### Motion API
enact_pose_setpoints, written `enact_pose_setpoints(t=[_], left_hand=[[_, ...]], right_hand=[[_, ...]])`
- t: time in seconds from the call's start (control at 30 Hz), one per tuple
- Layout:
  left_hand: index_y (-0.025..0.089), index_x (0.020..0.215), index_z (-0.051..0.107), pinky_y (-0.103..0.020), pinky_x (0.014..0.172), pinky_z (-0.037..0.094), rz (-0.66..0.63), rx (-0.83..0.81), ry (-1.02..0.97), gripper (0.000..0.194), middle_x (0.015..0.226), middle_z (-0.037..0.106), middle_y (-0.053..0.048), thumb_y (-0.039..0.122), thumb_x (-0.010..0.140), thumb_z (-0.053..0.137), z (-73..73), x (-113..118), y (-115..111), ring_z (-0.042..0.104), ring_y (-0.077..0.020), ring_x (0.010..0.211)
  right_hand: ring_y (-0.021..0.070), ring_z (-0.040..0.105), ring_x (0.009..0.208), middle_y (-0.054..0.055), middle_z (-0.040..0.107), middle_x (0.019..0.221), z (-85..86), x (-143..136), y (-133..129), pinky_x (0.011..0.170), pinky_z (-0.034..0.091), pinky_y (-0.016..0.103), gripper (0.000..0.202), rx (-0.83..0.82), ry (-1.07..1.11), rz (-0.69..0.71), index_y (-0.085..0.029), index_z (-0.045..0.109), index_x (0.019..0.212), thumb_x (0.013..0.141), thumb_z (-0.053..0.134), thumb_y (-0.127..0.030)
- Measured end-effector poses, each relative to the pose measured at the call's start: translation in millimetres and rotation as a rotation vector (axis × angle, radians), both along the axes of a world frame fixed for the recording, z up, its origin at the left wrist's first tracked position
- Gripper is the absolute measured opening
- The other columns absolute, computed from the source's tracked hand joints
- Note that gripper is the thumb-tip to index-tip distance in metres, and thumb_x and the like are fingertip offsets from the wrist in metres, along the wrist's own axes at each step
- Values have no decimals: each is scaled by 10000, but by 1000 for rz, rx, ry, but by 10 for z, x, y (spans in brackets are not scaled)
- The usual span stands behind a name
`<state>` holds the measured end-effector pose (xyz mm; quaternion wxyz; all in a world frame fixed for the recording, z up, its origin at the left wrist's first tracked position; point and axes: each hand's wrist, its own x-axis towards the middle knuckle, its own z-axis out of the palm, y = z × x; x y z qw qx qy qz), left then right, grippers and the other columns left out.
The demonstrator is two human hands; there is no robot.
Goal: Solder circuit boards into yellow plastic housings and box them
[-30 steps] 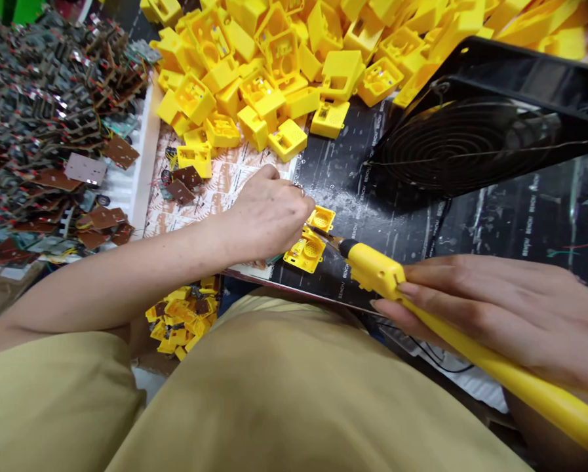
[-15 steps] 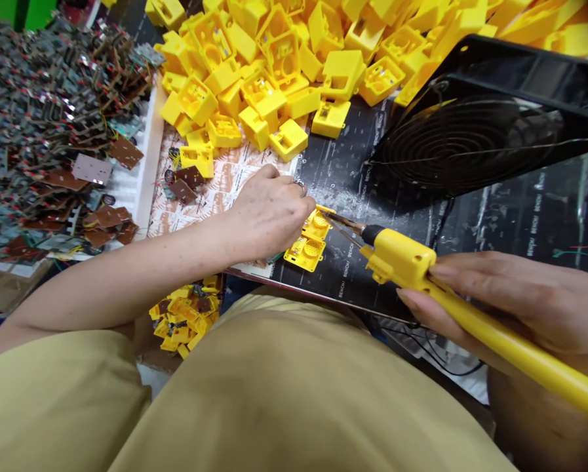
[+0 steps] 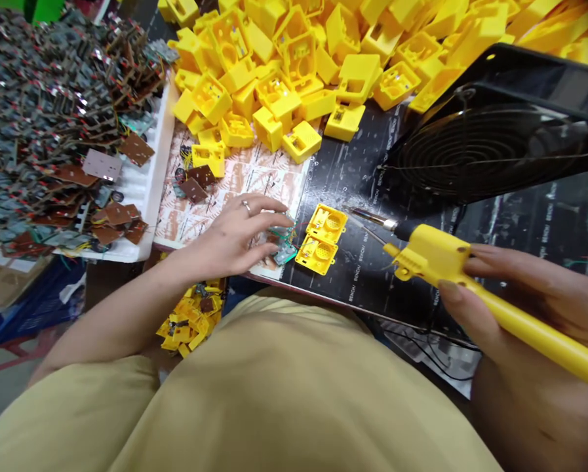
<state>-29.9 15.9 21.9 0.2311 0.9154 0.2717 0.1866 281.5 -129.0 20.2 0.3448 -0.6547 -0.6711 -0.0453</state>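
Observation:
My right hand (image 3: 534,301) is wrapped round a yellow soldering iron (image 3: 436,252) with a solder-feed tube beside its metal tip. The tip points left, just off the two open yellow plastic housings (image 3: 322,254) lying side by side near the bench edge. Each housing shows a round speaker grille. To their left, my left hand (image 3: 235,233) spreads its fingers over small green circuit boards (image 3: 286,254); the thumb and fingertips are apart, at the boards' edges. Whether they touch the boards is unclear. Thin wires run between boards and housings.
Yellow housings (image 3: 274,92) are heaped at the back. A black fan (image 3: 465,151) stands at right. On the left, a white foam tray (image 3: 158,157) bears a pile of circuit boards (image 3: 52,118). More yellow pieces (image 3: 190,321) lie below the bench edge.
My left hand has moved left off the housings, and its fingers have opened. The soldering iron has drawn back to the right, its tip leaving the upper housing. The boards now show.

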Motion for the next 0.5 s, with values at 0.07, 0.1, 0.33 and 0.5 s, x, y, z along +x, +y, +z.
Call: enact_pose_setpoints(t=[0.07,0.1,0.33,0.5], left_hand=[[183,960,713,-419,1041,429,43,18,-6,157,1159,707,-85,280,903,604,-68,157,-34,605,-234,1173],[185,888,710,-423,1046,421,64,-1,-19,143,1114,725,-69,274,902,599,-75,243,-29,619,-228,1150],[133,865,684,-289,739,530,172,-574,-72,155,847,739,-54,260,830,602,102,580,188,669,-146,752],[169,792,721,-438,983,443,153,-234,206,143,731,711,-13,251,831,611,179,658,280,646,-161,753]], right_hand=[[174,686,617,14,741,914,-88,106,43,445,506,279,342,80,-23,95,-297,672,1162,853,737,-427],[178,693,625,16,742,924,-112,141,57,445,513,279,372,99,-20,133,-299,660,1198,851,743,-406],[187,699,679,10,739,913,58,52,-44,509,515,311,328,67,156,70,-335,689,1155,837,764,-366],[216,697,858,19,726,966,230,-258,-109,741,558,373,230,-105,353,-193,-319,713,1044,824,778,-318]])
